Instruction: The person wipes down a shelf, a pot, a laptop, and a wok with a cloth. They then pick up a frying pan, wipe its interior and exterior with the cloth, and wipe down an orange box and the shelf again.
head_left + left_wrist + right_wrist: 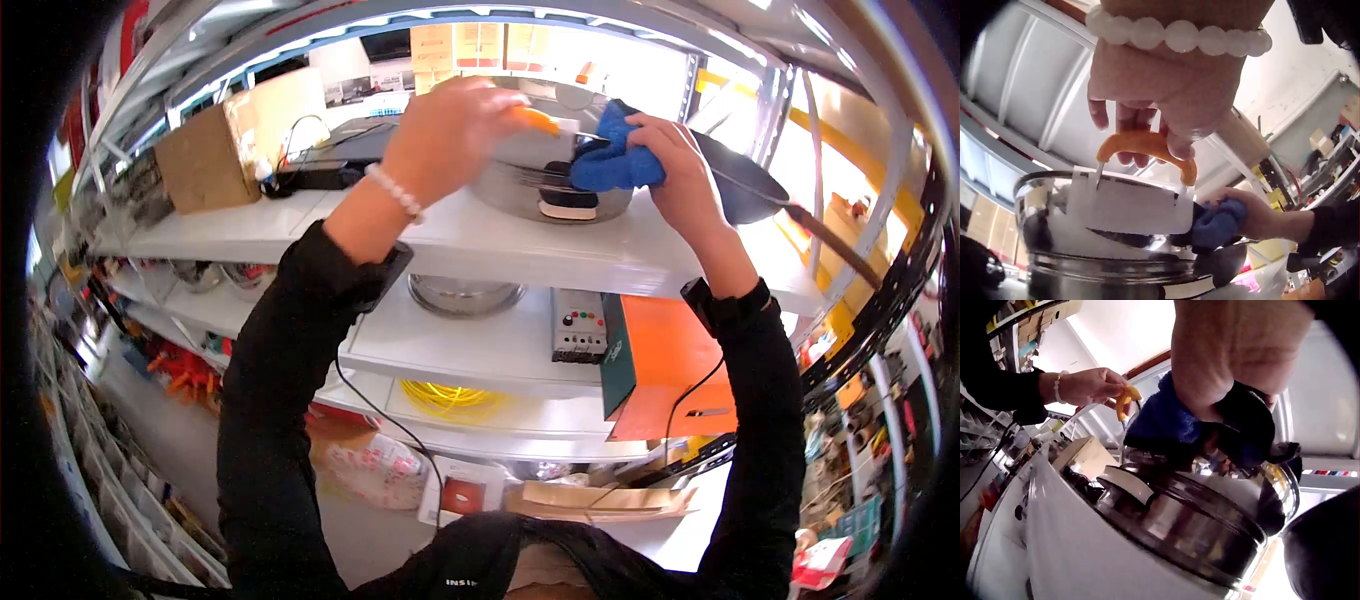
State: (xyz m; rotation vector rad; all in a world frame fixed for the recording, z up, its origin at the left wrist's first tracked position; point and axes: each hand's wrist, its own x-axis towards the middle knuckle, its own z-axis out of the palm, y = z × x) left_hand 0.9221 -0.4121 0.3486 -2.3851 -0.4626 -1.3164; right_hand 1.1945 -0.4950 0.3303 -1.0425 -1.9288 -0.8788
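Observation:
My left hand, with a white bead bracelet on its wrist, grips the curved orange handle of a tool. Two metal prongs join that handle to a whitish flat plate. Bunched in my right hand is a blue cloth, which lies against the right edge of the plate in the left wrist view. Below both hands stands a shiny steel pot with a pale and black side handle. The plate overlaps the pot's rim in the left wrist view.
The pot stands on a white shelf. To its right is a dark pan with a long brown handle. Cardboard boxes stand at the left. Lower shelves carry a grey control box and an orange box.

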